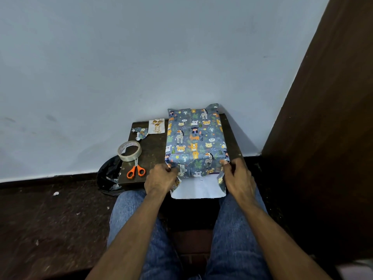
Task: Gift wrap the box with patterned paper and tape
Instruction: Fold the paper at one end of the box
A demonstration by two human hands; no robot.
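Note:
A box wrapped in blue animal-patterned paper lies on a small dark table, its far end against the wall. At the near end the bottom paper flap sticks out toward me, white side up. My left hand pinches the paper at the near left corner, fingers curled. At the near right corner my right hand pinches the side fold. A roll of clear tape stands at the table's left edge, with orange-handled scissors just in front of it.
A white gift tag with gold print and a crumpled paper scrap lie at the back left of the table. A black bag with scraps sits on the floor to the left. A brown door stands on the right.

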